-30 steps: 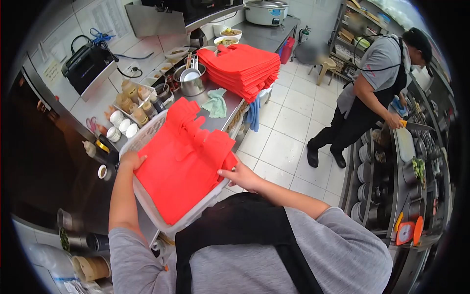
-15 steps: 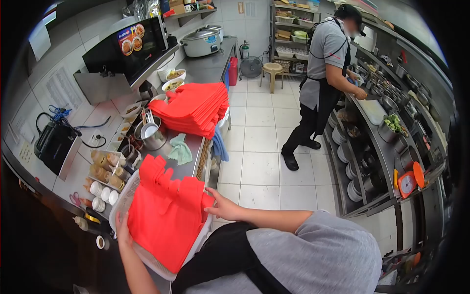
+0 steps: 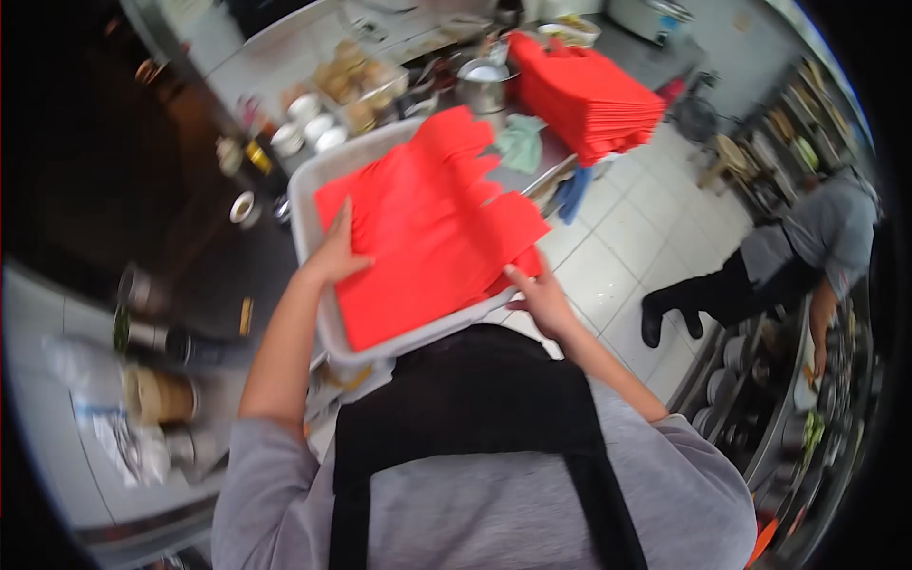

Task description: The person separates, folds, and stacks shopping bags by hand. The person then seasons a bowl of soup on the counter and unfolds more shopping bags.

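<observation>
Left hand [image 3: 340, 255]: the grip is wide, thumb and fingers spread on the red fabric bags [image 3: 408, 242]. Right hand [image 3: 546, 302]: half-curled grip touching their corner; whether it pinches, I can't tell. The bags lie in one white plastic basket [image 3: 306, 204]. Beyond it, four white cups [image 3: 318, 128], one steel pot [image 3: 483, 92], one green cloth [image 3: 520, 144], and one red stack [image 3: 589, 100] on the worktop [image 3: 560, 160]. One co-worker [image 3: 807, 237] reaches down at far right. Bottle labels are too blurred to read.
</observation>
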`<control>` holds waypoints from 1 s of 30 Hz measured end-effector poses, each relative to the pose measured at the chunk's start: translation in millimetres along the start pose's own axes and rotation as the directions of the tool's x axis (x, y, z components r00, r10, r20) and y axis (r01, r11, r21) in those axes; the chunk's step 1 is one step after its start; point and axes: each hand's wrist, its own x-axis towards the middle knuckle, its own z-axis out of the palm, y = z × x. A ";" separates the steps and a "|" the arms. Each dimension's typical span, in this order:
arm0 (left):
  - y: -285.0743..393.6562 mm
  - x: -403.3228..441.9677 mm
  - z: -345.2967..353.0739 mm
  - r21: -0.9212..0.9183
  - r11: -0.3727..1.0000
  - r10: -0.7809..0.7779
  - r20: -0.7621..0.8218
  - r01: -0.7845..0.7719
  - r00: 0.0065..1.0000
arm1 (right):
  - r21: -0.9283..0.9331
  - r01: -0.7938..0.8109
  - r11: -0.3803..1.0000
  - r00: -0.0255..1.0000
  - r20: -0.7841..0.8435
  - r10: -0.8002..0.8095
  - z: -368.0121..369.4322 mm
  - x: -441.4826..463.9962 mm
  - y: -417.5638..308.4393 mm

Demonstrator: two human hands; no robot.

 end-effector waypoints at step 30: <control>292.6 -26.2 -193.1 0.592 0.703 0.711 -0.586 -0.394 0.389 | -0.579 0.773 -0.260 0.033 0.445 -0.895 35.2 -62.8 -280.5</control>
